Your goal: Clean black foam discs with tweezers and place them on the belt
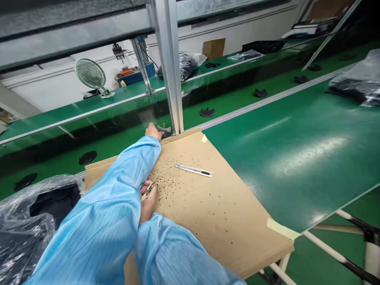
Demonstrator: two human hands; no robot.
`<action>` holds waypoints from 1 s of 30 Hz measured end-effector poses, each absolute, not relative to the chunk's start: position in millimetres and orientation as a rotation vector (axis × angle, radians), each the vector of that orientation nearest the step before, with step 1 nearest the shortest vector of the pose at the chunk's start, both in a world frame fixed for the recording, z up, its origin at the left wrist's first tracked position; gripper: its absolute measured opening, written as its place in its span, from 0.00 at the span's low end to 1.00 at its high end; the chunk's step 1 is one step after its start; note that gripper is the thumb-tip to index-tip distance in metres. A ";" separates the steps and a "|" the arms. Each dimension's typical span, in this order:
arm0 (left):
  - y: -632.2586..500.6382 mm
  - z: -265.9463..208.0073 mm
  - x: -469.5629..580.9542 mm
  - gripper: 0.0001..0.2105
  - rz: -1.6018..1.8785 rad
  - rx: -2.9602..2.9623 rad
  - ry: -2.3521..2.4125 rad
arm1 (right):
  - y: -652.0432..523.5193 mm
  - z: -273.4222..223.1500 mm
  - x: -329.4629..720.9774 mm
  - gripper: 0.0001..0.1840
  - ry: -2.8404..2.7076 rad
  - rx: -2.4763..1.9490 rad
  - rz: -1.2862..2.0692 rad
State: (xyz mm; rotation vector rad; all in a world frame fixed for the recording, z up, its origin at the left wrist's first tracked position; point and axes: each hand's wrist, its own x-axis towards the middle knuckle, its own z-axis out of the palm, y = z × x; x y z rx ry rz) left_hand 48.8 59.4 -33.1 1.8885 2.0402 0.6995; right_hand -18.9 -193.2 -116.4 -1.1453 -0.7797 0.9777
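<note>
My left hand (153, 131) reaches out past the far edge of the brown paper sheet (204, 213). Its fingers are closed at the near side of a dark curved piece (165, 130), partly hidden by the hand. Nearer to me, my right hand (149, 202) is closed around a small slim tool (147, 191) with pale and dark parts; its exact kind is too small to make out. Many tiny black scraps (166, 183) lie scattered on the paper beside this hand. A utility knife (194, 170) rests on the paper to the right.
Along the green belt (190, 122) lie more dark curved pieces (207, 113). A metal post (170, 71) rises just beyond the paper. Clear plastic bags of dark pieces sit at left (26, 237) and far right (359, 79). A fan (90, 74) stands at the back.
</note>
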 end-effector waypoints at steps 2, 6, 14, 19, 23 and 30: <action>50.0 -25.2 45.6 0.22 0.842 1.850 1.984 | -197.6 -103.9 -19.3 0.17 -0.752 -1.187 0.956; 15.1 -0.8 10.7 0.09 1.187 1.643 1.768 | -208.5 -73.2 -19.1 0.24 -0.709 -1.228 0.914; -136.5 20.5 -112.4 0.14 1.497 0.956 1.338 | -199.4 -72.3 -9.9 0.26 -0.874 -1.048 0.963; -212.7 -21.8 -148.4 0.13 1.506 0.586 1.096 | -214.8 -64.1 0.4 0.25 -1.354 -0.954 0.765; -226.9 -42.8 -152.0 0.13 1.549 0.481 1.101 | -223.4 -63.6 3.7 0.23 -1.825 -0.960 0.436; -223.5 -43.9 -152.8 0.17 1.505 0.461 1.018 | -221.1 -69.7 5.1 0.19 -2.068 -1.019 0.205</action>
